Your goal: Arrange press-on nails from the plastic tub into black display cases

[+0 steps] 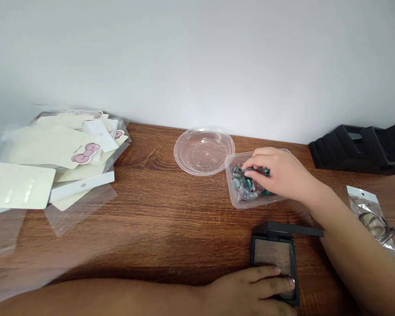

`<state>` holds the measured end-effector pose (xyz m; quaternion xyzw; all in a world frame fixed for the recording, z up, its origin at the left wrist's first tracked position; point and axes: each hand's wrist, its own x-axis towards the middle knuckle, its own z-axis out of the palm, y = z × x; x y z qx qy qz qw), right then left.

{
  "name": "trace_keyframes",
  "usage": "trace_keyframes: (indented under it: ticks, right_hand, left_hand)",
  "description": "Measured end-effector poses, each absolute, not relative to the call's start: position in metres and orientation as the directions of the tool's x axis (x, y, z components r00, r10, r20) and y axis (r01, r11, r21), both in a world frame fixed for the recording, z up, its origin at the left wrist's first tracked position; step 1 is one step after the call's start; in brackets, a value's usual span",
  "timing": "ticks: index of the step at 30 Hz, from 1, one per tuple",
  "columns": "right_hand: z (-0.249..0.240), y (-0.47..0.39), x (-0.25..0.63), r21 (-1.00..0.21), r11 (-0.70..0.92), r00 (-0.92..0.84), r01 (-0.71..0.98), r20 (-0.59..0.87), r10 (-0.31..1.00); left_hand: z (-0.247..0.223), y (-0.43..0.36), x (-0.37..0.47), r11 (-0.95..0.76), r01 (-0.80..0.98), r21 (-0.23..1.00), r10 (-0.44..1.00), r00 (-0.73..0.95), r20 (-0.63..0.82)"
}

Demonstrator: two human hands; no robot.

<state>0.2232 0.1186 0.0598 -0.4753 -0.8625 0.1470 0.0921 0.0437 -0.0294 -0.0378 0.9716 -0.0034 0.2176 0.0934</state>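
My right hand (274, 171) reaches into a clear rectangular plastic container (232, 193). Its thumb and fingers are bent together at small, shiny green and clear pieces (248, 184); what lies between the fingertips is too small to make out. Nearer to me lies a black hinged case (296, 263) with a see-through window, through which brown shows. Its narrow black flap (292, 228) stands raised at the far end. My left hand (253, 289) rests flat across the case's near part, fingers stretched out and slightly apart.
A round clear plastic lid (204, 151) lies beside the container. At left is a heap of cream cards with pink bows (59, 145) in clear bags. Black stepped holders (358, 147) stand at the back right, and a clear bag with a round item (371, 219) lies nearer.
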Motion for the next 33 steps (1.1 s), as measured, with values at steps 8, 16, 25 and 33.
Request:
trace_keyframes:
  ticks: [8,16,25,33]
  right_hand:
    - [0.108,0.099,0.236,-0.852,0.25,-0.358,0.46,0.08,0.93]
    - [0.135,0.052,0.235,-0.976,0.219,-0.298,-0.002,0.21,0.931]
    - [0.144,0.005,0.225,-0.993,0.094,-0.238,-0.078,0.11,0.965]
    - [0.132,-0.021,0.22,-0.978,0.081,-0.285,-0.192,0.135,0.949]
  left_hand:
    - [-0.029,-0.025,0.041,-0.972,-0.086,0.218,0.012,0.91,0.413]
    - [-0.019,-0.025,0.041,-0.979,-0.105,0.172,-0.036,0.93,0.366]
    - [-0.006,-0.028,0.041,-0.961,0.0,0.275,0.067,0.97,0.234]
    - [-0.004,-0.029,0.039,-0.949,0.0,0.315,0.065,0.979,0.194]
